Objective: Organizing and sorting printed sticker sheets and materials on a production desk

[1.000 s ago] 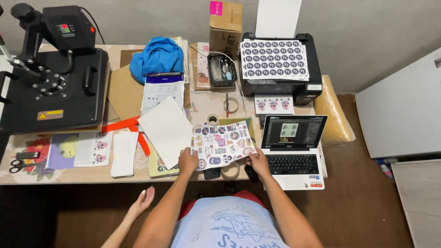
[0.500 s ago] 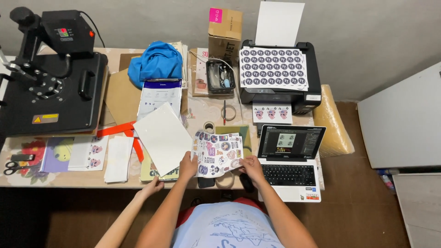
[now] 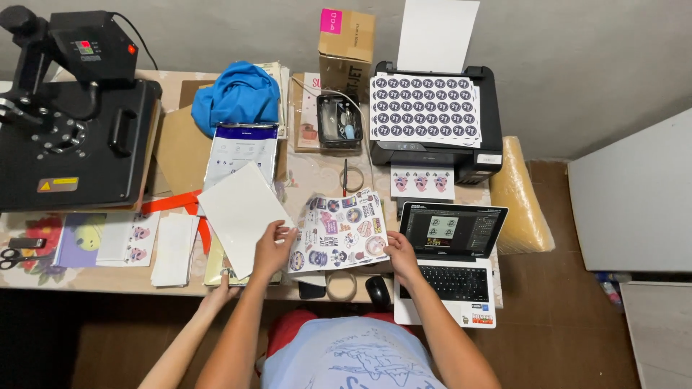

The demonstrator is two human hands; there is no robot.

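Hands grip one printed sticker sheet point(image 3: 339, 230) from both sides above the table point(image 3: 303, 176). On the sheet's left edge the left hand point(image 3: 272, 248) is closed, thumb on top; the right hand point(image 3: 401, 253) pinches the lower right corner. Colourful round and square designs cover the sheet, which tilts a little, its near edge just over a roll of tape point(image 3: 341, 285) and next to a black mouse point(image 3: 376, 291) at the table's front.

Just left of the left hand lies a blank white sheet point(image 3: 241, 212), set at an angle over a red-orange strip point(image 3: 173, 204) and a yellowish pad. A third hand point(image 3: 220, 287), belonging to another person, rests at the table's edge below that white sheet; its fingers lie loosely on the edge, holding nothing as far as can be seen.

Right of the sticker sheet stands an open laptop point(image 3: 450, 263), its screen lit. Behind it sits a black printer point(image 3: 432, 122) with a sheet of round dark stickers point(image 3: 425, 108) on top and a small print point(image 3: 422, 181) in its output tray. A cardboard box point(image 3: 347, 43), a blue cloth point(image 3: 234, 97) and a black heat press point(image 3: 68, 122) stand along the back and left, and scissors point(image 3: 18, 258) lie at the far left
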